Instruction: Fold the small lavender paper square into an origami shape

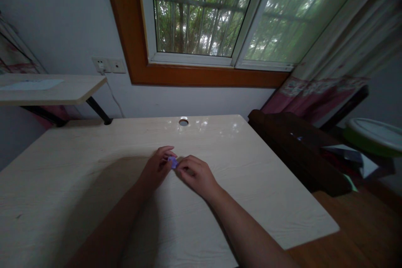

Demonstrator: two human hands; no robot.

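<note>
Between my two hands is a small piece of purple paper point(173, 162), apparently folded; its exact shape is too small to make out. My left hand point(158, 164) pinches its left side, thumb below and fingers curled above. At its right edge, my right hand point(197, 174) has thumb and forefinger closed in a pinch on the same piece. Both hands are low over the pale wooden desk point(251, 192), near its middle. My fingers partly cover the purple piece.
Near the desk's back edge is a round cable hole point(184, 122). A raised shelf point(63, 96) on black legs stands at the back left. Behind the desk are a wall socket point(101, 65) and a window point(201, 12). To the right, dark brown furniture point(292, 150) holds a green-sided tub point(373, 138).
</note>
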